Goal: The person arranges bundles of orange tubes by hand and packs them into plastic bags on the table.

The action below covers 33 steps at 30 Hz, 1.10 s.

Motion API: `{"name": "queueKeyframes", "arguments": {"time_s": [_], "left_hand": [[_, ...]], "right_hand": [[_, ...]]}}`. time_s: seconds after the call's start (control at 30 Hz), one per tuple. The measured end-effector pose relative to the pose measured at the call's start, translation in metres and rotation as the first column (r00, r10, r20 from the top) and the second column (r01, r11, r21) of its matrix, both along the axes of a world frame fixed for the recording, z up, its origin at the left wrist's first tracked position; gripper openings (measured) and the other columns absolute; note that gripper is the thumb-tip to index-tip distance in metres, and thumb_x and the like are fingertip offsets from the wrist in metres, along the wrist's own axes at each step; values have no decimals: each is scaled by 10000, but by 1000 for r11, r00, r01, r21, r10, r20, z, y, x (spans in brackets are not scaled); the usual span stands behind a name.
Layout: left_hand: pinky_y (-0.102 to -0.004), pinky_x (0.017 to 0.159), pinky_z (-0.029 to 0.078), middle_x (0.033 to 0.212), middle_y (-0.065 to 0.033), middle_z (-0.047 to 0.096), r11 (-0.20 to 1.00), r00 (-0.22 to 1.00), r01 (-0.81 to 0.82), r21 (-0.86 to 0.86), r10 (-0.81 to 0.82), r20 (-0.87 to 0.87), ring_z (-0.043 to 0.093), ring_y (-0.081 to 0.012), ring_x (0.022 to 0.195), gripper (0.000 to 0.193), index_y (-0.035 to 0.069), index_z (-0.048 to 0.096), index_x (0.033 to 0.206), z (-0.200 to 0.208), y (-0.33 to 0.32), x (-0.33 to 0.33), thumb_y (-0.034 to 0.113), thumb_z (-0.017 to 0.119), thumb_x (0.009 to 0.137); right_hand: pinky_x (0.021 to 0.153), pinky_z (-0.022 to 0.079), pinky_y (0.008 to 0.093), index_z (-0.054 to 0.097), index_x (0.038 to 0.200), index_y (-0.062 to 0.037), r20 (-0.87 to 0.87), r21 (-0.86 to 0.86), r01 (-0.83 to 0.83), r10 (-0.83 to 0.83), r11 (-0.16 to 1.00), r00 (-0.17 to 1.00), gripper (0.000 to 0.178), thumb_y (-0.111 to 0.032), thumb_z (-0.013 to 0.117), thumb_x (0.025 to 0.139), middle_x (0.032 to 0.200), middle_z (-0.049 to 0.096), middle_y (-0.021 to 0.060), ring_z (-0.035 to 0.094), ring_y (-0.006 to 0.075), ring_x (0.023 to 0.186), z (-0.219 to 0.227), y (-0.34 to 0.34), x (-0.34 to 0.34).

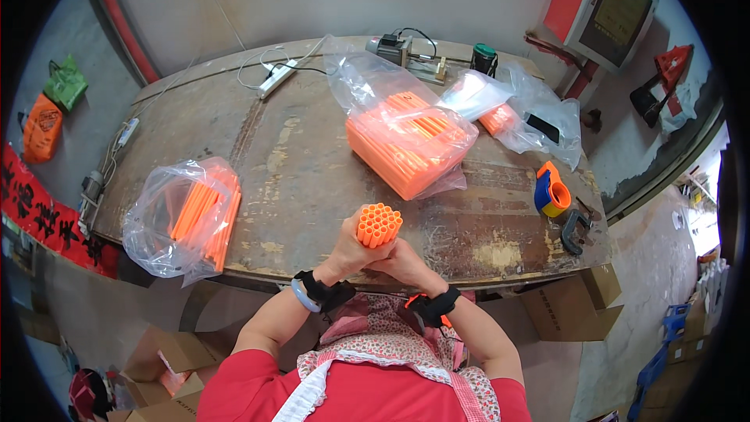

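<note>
A bundle of thin orange tubes (380, 224) stands on end at the table's front edge, its round open ends facing up. My left hand (348, 248) is wrapped round the bundle from the left. Lower down, my right hand (405, 262) closes on it from the right, partly behind the left one. The lower part of the tubes is hidden by my hands. Beyond them lies a large clear plastic bag of orange tubes (406, 144). A smaller clear bag of orange tubes (205, 215) lies at the front left, its mouth loose.
At the right are an orange and blue tape dispenser (551, 191) and a dark clamp (576, 231). Farther back are a small motor (391, 48), a power strip (279, 78), a green-lidded jar (483, 59) and a phone (542, 128). Cardboard boxes (569, 309) stand below the table.
</note>
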<state>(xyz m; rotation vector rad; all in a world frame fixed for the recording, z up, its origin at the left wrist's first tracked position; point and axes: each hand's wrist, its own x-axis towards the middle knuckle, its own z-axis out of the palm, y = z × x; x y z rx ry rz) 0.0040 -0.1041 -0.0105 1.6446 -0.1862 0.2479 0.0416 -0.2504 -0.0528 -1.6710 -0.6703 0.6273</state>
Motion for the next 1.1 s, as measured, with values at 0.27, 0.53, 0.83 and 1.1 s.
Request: {"name": "queueKeyframes", "arguments": {"time_s": [0.27,0.53,0.83,1.1], "left_hand": [[-289,779,502,929,-68,659,999,998,-25,33,23,56,618,-131,825,456,30,556,1063,5,-3,-1,127,802,691],[-288,774,504,918,-69,664,1000,999,1,30,-2,44,620,-128,815,456,24,551,1067,1,0,0,126,798,697],[-291,760,509,908,-72,669,1000,997,-5,13,4,74,629,-133,805,451,23,550,1059,-1,-4,1,130,798,698],[-263,725,512,876,-32,656,999,990,-29,28,24,141,619,-106,781,307,19,607,975,9,-10,-4,69,771,720]], "right_hand": [[901,463,337,522,1220,-31,-15,10,8,-8,1000,1000,542,-146,756,745,1130,633,115,604,223,1038,-5,-1,0],[818,497,288,613,1087,-9,44,88,28,-32,996,999,345,-58,733,767,1008,665,43,608,125,927,-6,1,-3],[746,495,303,621,1028,9,14,74,45,-46,996,999,322,-102,746,753,910,673,82,613,138,836,-6,-1,-3],[802,494,318,615,1052,7,88,58,59,-64,997,994,348,-111,748,753,978,674,89,618,154,904,6,-5,-8]]}}
